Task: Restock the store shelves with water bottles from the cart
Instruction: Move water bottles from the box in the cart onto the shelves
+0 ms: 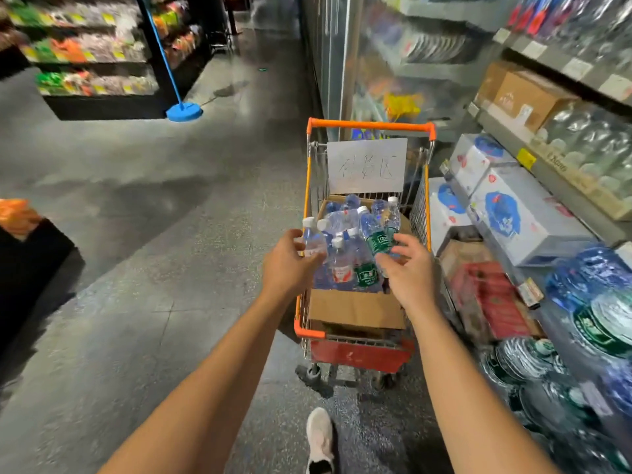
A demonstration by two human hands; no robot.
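Bottles (355,241) piled loose in a box (355,309) inside the cart (371,126), beside the shelves (547,172) at right. Both hands out over the pile. Left hand (287,265): fingers loosely spread, at a white-capped bottle, grip not yet closed. Right hand (407,268): spread, near a green-label bottle. Step looks like pickup. Next: close on one bottle each, lift clear, turn right.

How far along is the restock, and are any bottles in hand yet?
Early, by the look of it. Nothing shows as shelved from this load: the cardboard box in the cart is full of water bottles. In hand: the left hand and right hand reach in open, gripping nothing yet. Left: lifting bottles out and placing them on the shelves at right.
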